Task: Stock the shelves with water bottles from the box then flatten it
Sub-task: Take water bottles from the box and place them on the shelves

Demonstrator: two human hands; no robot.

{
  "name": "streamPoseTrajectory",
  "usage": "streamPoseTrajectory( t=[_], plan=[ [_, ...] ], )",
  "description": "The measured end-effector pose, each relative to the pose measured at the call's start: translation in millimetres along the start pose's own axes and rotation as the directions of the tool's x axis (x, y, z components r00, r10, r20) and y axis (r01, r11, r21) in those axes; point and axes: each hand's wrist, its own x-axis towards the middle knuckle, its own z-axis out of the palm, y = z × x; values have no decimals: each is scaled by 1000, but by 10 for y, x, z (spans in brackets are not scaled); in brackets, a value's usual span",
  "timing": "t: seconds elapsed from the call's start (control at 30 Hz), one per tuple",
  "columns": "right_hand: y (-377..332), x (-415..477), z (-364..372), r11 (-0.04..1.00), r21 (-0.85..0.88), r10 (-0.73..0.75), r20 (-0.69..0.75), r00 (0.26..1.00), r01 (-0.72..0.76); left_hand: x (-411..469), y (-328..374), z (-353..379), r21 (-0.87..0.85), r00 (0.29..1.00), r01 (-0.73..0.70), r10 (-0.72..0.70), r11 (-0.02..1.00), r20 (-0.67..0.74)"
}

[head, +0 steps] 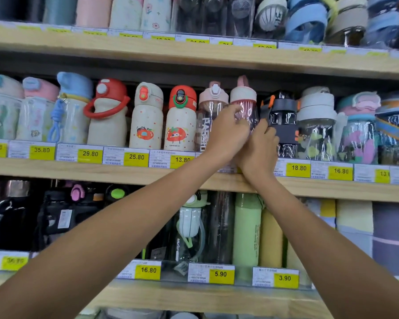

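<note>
Your left hand (228, 134) has its fingers curled over the front of the pink-capped bottle (243, 97), a clear, glossy bottle with a ribbed strainer showing under a rounded cap and a loop handle on top. It stands upright on the middle shelf (124, 173), just right of the frame's centre. Your right hand (259, 148) sits just below and right of the left one, touching it, with fingers curled into the narrow gap between that bottle and the black bottle (283, 116); you cannot tell which of the two it grips, or whether it grips at all.

Close on the right, the black bottle is shiny and dark, with orange clips and a matte sleeve. Tight on the left stands a clear lettered bottle (213, 97) with a pale pink flip lid, so the gripped bottle is hemmed in on both sides. Further left are two matte cream tomato flasks (180, 120) with red caps. Right of the black one is a clear grey-lidded bottle (316, 125).

Pale wood forms the shelf edge, fronted by yellow price tags (90, 153) in clear strips. At lower centre a smooth green flask (247, 226) stands on the shelf beneath your forearms
</note>
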Motion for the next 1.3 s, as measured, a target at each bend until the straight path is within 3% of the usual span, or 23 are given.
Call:
streamPoseTrajectory(
  t=[0.43, 1.0, 1.3],
  plan=[
    [89, -6, -55, 995, 53, -83, 28, 996, 81, -45, 52, 77, 122, 986, 161, -164, 979, 14],
    [379, 34, -141, 935, 205, -310, 85, 947, 288, -179, 104, 167, 105, 991, 128, -132, 986, 23],
    [423, 46, -109, 932, 232, -300, 58, 952, 280, -176, 31, 170, 74, 990, 142, -143, 987, 6]
  ],
)
